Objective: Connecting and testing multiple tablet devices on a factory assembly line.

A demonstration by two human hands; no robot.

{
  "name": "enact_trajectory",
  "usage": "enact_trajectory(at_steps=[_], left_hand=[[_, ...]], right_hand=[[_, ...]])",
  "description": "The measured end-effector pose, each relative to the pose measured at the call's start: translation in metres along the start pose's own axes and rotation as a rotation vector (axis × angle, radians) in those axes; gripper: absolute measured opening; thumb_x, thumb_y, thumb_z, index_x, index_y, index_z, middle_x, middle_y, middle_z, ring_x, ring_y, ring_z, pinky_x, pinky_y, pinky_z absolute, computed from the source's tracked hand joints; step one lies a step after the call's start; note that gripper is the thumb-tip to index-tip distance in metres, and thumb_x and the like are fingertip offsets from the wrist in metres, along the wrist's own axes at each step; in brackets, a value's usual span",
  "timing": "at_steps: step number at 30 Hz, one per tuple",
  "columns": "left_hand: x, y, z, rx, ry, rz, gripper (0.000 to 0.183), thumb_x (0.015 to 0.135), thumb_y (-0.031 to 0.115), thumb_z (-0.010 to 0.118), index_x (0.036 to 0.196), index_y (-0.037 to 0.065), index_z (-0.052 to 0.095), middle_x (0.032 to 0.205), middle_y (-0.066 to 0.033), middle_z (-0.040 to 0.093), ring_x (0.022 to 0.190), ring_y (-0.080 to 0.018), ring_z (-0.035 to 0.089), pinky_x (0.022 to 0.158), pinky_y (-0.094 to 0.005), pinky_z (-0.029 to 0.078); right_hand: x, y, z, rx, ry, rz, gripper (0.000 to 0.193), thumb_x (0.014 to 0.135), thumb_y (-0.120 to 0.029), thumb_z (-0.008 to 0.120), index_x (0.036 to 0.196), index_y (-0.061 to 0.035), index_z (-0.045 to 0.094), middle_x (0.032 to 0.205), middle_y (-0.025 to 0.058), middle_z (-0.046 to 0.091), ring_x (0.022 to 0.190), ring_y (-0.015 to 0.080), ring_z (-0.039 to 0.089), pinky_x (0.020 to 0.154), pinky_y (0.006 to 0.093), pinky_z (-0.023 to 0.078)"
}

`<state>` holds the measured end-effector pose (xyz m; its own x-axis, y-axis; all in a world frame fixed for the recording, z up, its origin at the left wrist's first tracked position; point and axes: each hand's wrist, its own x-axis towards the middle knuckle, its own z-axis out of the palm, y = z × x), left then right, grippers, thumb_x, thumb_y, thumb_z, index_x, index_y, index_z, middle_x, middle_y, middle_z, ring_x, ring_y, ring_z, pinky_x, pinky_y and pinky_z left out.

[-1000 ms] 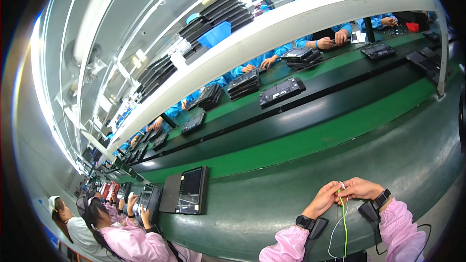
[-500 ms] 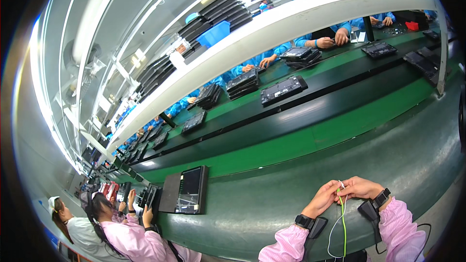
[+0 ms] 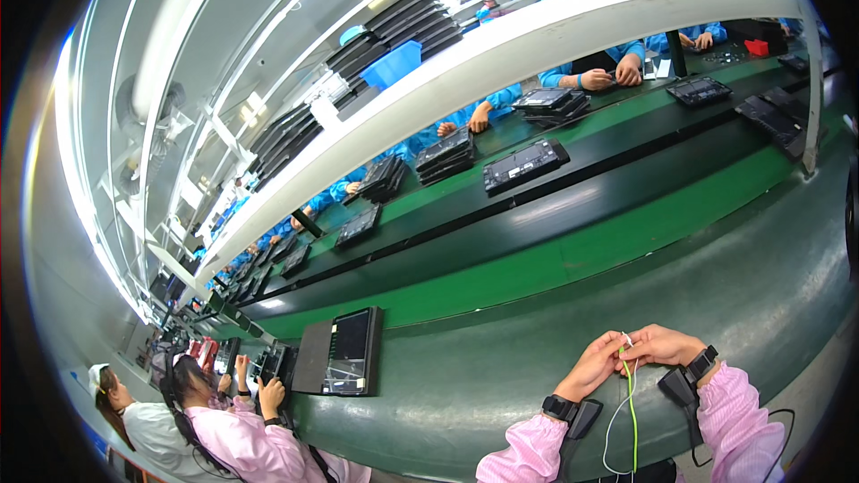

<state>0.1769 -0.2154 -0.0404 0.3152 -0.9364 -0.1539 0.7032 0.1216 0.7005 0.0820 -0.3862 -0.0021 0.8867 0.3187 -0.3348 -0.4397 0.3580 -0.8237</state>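
My left hand (image 3: 591, 370) and my right hand (image 3: 666, 346) meet over the near right part of the green bench. Both are closed, fingertips pinched together on a thin cord. Its bright green strand (image 3: 633, 416) hangs straight down from the fingers, while a white strand (image 3: 609, 438) drops beside it in a loose curve. A bit of white shows above the fingertips, but its exact shape is too small to make out. The lower ends of the strands run out of the picture.
A black-framed panel in an open dark case (image 3: 351, 351) lies on the bench to the left, near a person in pink (image 3: 234, 411). Beyond runs a dark conveyor belt (image 3: 573, 199) with flat black devices (image 3: 524, 166). A white overhead beam (image 3: 501, 58) crosses above it. Workers in blue sit opposite.
My hands and the cord stay almost in place. Across the belt, a worker's hands have shifted beside a stack of devices. The person in pink has moved a hand slightly.
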Motion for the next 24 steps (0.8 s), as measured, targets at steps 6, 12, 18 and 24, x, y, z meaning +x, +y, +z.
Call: enact_trajectory(at_steps=[6, 12, 18, 24], left_hand=[[0.0005, 0.0002, -0.0020, -0.013, -0.035, 0.008, 0.013, 0.098, 0.019, 0.051, 0.102, 0.007, 0.054, 0.094, -0.0022, 0.058, 0.082, -0.0098, 0.053, 0.073, -0.0245, 0.044], [0.0019, -0.0010, -0.0049, -0.005, -0.015, -0.008, 0.013, 0.098, 0.018, 0.050, 0.102, 0.006, 0.053, 0.095, -0.0027, 0.058, 0.085, -0.0107, 0.053, 0.075, -0.0251, 0.044], [0.0016, -0.0027, -0.0047, -0.017, 0.015, -0.003, 0.013, 0.099, 0.018, 0.049, 0.101, 0.006, 0.054, 0.095, -0.0028, 0.058, 0.085, -0.0109, 0.053, 0.075, -0.0253, 0.044], [-0.0003, 0.0032, 0.0029, -0.009, 0.013, -0.012, 0.013, 0.099, 0.018, 0.048, 0.100, 0.006, 0.053, 0.091, -0.0017, 0.056, 0.079, -0.0102, 0.051, 0.069, -0.0246, 0.042]], right_hand=[[-0.0013, -0.0027, 0.0020, -0.013, 0.003, 0.002, 0.025, 0.092, -0.011, 0.059, 0.112, 0.0033, 0.060, 0.103, 0.0145, 0.068, 0.092, 0.0206, 0.066, 0.085, 0.0294, 0.052], [-0.0007, -0.0015, 0.0011, -0.009, -0.012, -0.007, 0.025, 0.092, -0.011, 0.059, 0.112, 0.0030, 0.060, 0.103, 0.0141, 0.068, 0.091, 0.0202, 0.066, 0.084, 0.0295, 0.052], [-0.0005, -0.0001, 0.0004, -0.015, 0.004, -0.010, 0.023, 0.093, -0.012, 0.058, 0.110, 0.0027, 0.061, 0.102, 0.0137, 0.068, 0.092, 0.0198, 0.066, 0.085, 0.0292, 0.052], [-0.0023, -0.0032, 0.0035, -0.020, 0.019, 0.010, 0.025, 0.094, -0.016, 0.058, 0.111, 0.0023, 0.062, 0.101, 0.0131, 0.068, 0.090, 0.0188, 0.067, 0.084, 0.0291, 0.052]])
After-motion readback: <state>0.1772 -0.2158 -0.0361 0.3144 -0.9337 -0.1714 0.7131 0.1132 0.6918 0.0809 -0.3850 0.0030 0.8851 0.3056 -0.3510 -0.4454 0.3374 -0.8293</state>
